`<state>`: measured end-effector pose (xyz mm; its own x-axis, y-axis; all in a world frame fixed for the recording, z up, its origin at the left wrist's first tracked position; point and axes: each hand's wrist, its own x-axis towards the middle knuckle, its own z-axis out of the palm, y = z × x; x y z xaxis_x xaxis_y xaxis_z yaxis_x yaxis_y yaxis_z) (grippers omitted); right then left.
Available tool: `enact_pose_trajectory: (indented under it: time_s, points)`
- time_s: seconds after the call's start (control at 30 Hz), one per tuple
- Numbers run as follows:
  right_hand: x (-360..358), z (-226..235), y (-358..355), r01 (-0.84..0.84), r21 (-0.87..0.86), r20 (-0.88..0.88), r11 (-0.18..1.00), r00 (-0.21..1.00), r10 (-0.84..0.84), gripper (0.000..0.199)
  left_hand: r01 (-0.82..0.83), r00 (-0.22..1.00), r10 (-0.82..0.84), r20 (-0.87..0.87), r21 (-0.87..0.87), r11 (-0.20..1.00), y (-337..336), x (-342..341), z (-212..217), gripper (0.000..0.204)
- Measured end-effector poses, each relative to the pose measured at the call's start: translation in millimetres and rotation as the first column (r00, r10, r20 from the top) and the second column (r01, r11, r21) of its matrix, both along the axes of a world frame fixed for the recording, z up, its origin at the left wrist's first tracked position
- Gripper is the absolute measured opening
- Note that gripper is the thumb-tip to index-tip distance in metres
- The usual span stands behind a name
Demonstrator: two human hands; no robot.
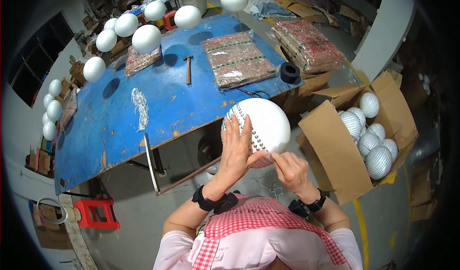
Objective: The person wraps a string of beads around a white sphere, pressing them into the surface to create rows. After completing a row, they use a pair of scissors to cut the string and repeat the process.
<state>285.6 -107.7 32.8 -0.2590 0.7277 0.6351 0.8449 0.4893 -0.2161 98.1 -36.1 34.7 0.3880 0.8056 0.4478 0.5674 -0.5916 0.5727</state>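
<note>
A large white ball [271,121] is in front of me, with rows of silver beads [256,138] running down its left side. My left hand [234,147] lies on that beaded side, its fingers stretched flat and its thumb reaching toward the lower edge. At the ball's lower right, my right hand [290,169] is closed in a pinch close to the left thumb. What the pinch holds is too small to make out. Below the left thumb a pinkish patterned patch [261,162] shows under the ball. The ball's underside is hidden.
On the blue table [167,107] lie a hammer [188,71], silver strands [140,108], scissors [254,93], a black tape roll [289,72] and a wrapped bead pack [237,59]. White balls [146,39] stand on rods beyond. A carton [335,150] at right holds bead-covered balls [378,162].
</note>
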Motion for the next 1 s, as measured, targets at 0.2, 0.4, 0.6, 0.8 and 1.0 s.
enact_pose_trajectory:
  time_s: [0.2, 0.4, 0.6, 0.8, 1.0]
  points:
    - [-1, -4, -6, 0.147, -0.225, -0.095, 0.963, 0.981, -0.172, 0.014, -0.046, 0.998, 0.046, -0.032, 0.006, 0.999, -1, 4, -2, 0.105]
    - [17, 9, -9, -0.442, -0.706, -0.687, 0.554, 0.616, -0.385, 0.017, -0.051, 0.999, 0.052, 0.001, -0.046, 0.998, 4, 2, 0, 0.105]
    - [22, 1, -11, -0.430, -0.579, -0.789, 0.693, 0.510, -0.343, 0.017, -0.050, 0.999, 0.048, -0.021, -0.102, 0.993, 7, 2, 2, 0.102]
    - [14, -4, -10, -0.384, -0.419, -0.790, 0.823, 0.601, -0.121, 0.011, -0.040, 0.999, 0.040, -0.001, -0.116, 0.992, 8, 1, 4, 0.102]
    - [15, -21, -3, -0.366, -0.594, -0.749, 0.717, 0.577, -0.326, 0.011, -0.032, 0.999, 0.038, 0.034, -0.165, 0.986, 9, 4, 7, 0.102]
